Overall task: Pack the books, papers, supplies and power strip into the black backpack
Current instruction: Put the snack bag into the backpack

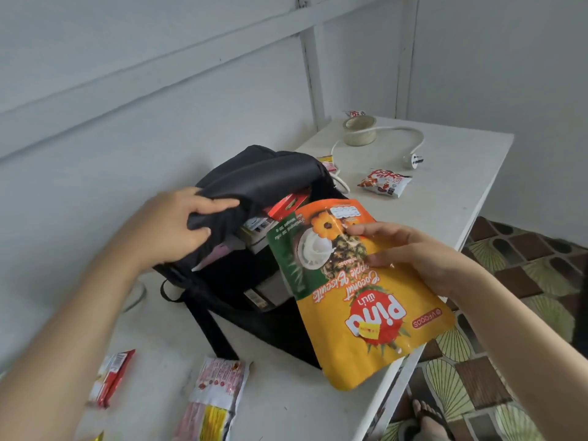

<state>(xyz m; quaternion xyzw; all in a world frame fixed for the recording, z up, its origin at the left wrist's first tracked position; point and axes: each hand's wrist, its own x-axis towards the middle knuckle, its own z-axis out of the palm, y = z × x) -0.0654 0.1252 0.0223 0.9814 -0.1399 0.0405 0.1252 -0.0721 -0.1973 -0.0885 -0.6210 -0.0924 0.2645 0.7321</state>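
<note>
The black backpack (254, 186) stands on the white table (445, 198) with its top unzipped. My left hand (178, 227) grips the backpack's upper flap and holds it back. My right hand (410, 256) holds a yellow and orange biscuit bag (366, 300) at the mouth of the backpack, with the bag's top edge over the opening. Inside the backpack I see books or boxes (257, 237) and a red packet (286, 206). A white power cord with its plug (413, 159) lies on the far part of the table, and its near end runs behind the backpack.
A tape roll (359, 130) sits at the table's far end, with a small snack packet (385, 183) nearer. Two more packets lie near the front edge: a red one (111, 377) and a pink and yellow one (216, 396). The patterned tile floor (525, 281) lies to the right.
</note>
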